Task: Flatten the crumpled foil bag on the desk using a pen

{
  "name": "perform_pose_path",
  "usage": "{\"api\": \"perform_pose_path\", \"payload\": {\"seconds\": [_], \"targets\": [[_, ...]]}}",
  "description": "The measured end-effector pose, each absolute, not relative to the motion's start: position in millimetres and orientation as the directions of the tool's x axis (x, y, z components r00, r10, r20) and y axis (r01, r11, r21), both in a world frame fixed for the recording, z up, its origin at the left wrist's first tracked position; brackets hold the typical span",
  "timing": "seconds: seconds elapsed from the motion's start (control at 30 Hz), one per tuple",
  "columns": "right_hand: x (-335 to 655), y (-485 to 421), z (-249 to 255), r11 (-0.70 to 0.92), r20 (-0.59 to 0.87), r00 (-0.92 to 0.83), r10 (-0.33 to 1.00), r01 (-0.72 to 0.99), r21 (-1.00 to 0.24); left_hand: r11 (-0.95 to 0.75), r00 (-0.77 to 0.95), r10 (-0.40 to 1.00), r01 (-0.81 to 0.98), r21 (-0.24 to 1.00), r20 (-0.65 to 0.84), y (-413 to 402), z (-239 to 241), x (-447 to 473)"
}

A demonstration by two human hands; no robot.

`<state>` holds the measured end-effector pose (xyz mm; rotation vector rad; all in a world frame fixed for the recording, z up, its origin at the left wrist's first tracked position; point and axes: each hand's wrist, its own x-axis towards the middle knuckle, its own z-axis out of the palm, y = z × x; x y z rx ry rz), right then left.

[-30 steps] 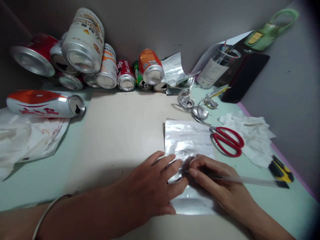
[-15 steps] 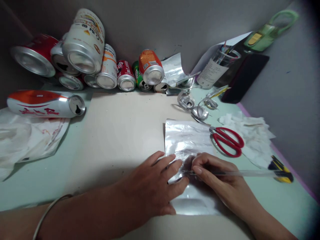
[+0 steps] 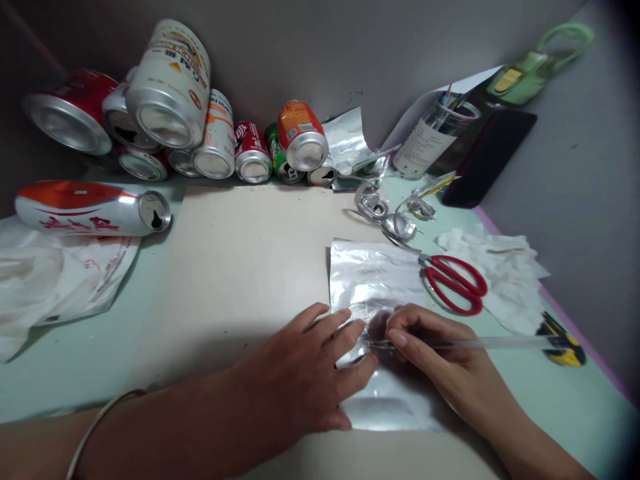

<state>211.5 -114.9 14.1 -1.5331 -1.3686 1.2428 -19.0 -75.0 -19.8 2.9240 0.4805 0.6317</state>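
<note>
A silvery aluminium sheet (image 3: 375, 270) lies on the pale board, slightly creased, with small embossed marks near its middle. My left hand (image 3: 325, 363) rests flat on the sheet's left side, fingers spread. In my right hand (image 3: 435, 353) a slim clear pen (image 3: 495, 343) is pinched, its tip touching the sheet close to my left fingertips. The pen's shaft points off to the right, nearly level. Red-handled scissors (image 3: 457, 283) lie at the sheet's upper right edge.
Several drink cans (image 3: 170, 87) are stacked along the back wall; another can (image 3: 93, 208) lies on a plastic bag (image 3: 65, 280). Cut can ends (image 3: 373, 203), crumpled tissue (image 3: 510, 267), a yellow-black cutter (image 3: 563, 340), a pen cup (image 3: 433, 137) and a dark phone (image 3: 493, 157) sit at right.
My right hand has shifted very slightly, and the pen's far end wavers a little. My left hand and the sheet stay in place.
</note>
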Motion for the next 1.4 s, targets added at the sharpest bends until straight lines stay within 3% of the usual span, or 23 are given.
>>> {"api": "perform_pose_path", "payload": {"seconds": [0.37, 1.4], "targets": [[205, -117, 20, -0.246, -0.239, 0.06, 0.969, 0.289, -0.925, -0.943, 0.866, 0.33, 0.284, 0.174, 0.375, -74, -16, -20], [217, -113, 12, -0.249, -0.254, 0.008, 0.967, 0.232, -0.94, -0.941, 0.899, 0.326, 0.279, 0.192, 0.294, -75, -16, -19]]}}
